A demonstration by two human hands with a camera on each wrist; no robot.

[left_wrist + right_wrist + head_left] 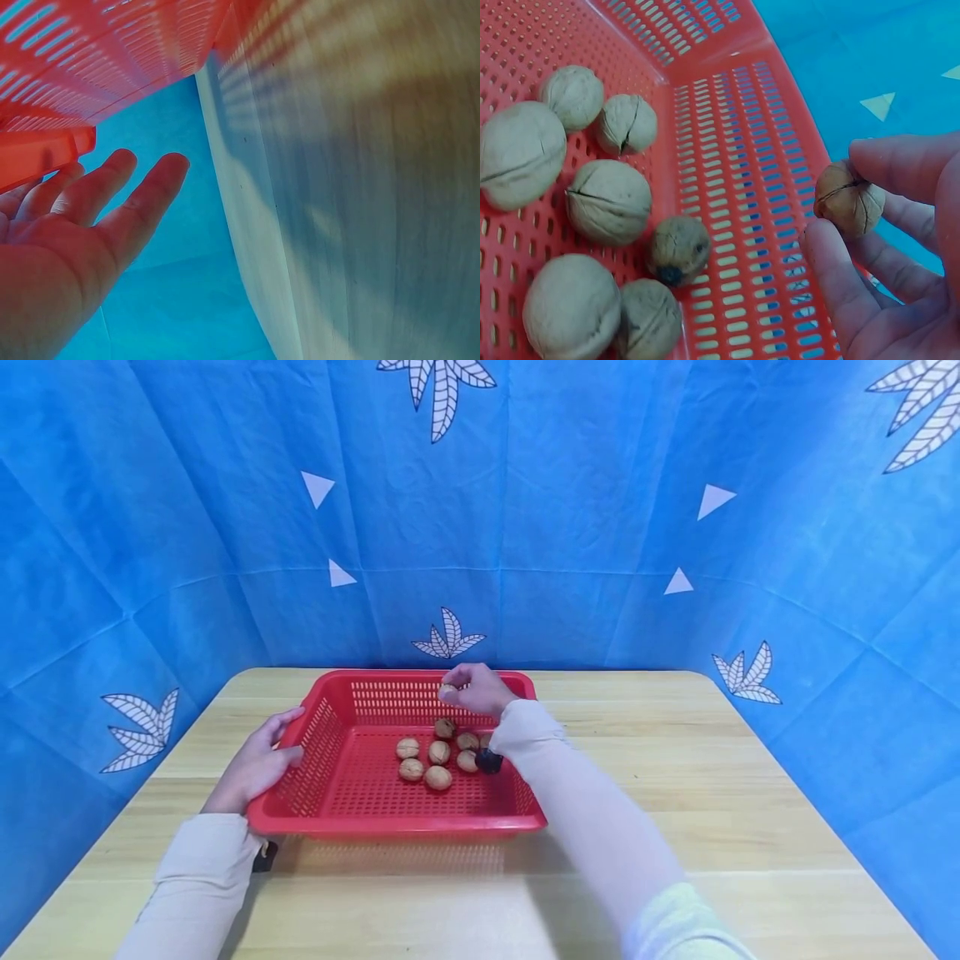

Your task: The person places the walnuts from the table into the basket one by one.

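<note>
A red plastic basket stands on the table with several walnuts on its slotted floor. My left hand grips its left rim, thumb over the top edge and fingers on the outside. From below, the left wrist view shows those fingers stretched under the rim. Above the basket's far side, my right hand pinches a walnut between thumb and fingertips. One darker walnut with a black patch lies by the basket wall in the right wrist view.
Light wooden tabletop extends around the basket. A blue curtain with white leaves and triangles hangs behind the table and along both sides. My right forearm crosses over the basket's right side.
</note>
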